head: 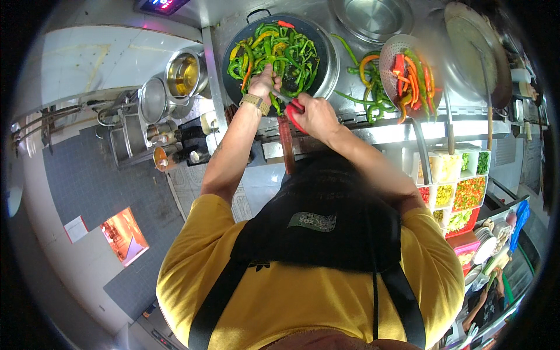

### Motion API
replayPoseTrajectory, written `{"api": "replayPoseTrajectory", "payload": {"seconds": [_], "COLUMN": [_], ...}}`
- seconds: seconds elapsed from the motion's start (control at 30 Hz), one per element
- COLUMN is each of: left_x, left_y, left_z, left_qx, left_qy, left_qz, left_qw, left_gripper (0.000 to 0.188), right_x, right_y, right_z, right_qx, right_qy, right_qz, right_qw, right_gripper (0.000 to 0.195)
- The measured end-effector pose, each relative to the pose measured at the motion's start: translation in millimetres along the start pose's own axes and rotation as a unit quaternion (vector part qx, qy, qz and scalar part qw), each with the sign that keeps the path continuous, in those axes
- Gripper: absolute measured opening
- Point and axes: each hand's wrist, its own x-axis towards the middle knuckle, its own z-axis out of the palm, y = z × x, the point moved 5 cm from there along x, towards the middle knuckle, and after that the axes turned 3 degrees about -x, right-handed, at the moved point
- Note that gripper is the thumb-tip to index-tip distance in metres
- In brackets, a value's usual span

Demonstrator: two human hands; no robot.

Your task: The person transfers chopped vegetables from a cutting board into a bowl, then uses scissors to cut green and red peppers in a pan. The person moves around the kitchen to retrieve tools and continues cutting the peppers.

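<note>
A dark round pan (pixel 323 52) holds many long green chili peppers (pixel 302 57), with a few yellow and orange ones among them. Over its near side, my left hand (pixel 264 83) pinches a green pepper (pixel 275 104), whose end hangs below my fingers. My right hand (pixel 318 117) grips scissors with red handles (pixel 295 114). The scissor blades reach left to the pepper beside my left fingers; whether they are closed on it cannot be made out. A reddish-brown wooden handle (pixel 286 146) sticks out toward me beneath the scissors.
Loose green peppers (pixel 374 89) lie on the steel counter to the right. Beside them, a perforated skimmer (pixel 389 65) carries red, orange and green peppers. Farther right stands a wok (pixel 470 57). A pot of yellow oil (pixel 183 75) is at left. Chopped-ingredient bins (pixel 470 192) stand at right; another person works beyond.
</note>
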Motion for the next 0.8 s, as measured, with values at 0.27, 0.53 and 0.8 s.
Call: {"api": "replayPoseTrajectory", "payload": {"seconds": [0.27, 0.53, 0.8], "left_x": [55, 101, -1], "left_y": [-6, -16, 51], "left_z": [-17, 1, -11], "left_qx": [0.793, 0.783, 0.434], "left_qy": [0.144, 0.116, -0.043], "left_qz": [0.372, 0.205, 0.38], "left_qw": [0.46, 0.575, 0.816], "left_gripper": [0.027, 0.033, 0.049], "right_x": [92, 104, 20], "right_y": [-11, 10, 56], "right_z": [-9, -6, -21], "right_qx": [-0.276, -0.245, 0.21], "right_qy": [-0.192, -0.155, -0.056], "right_qz": [0.102, 0.139, 0.206], "right_qw": [0.936, 0.947, 0.954], "right_gripper": [0.024, 0.031, 0.046]}}
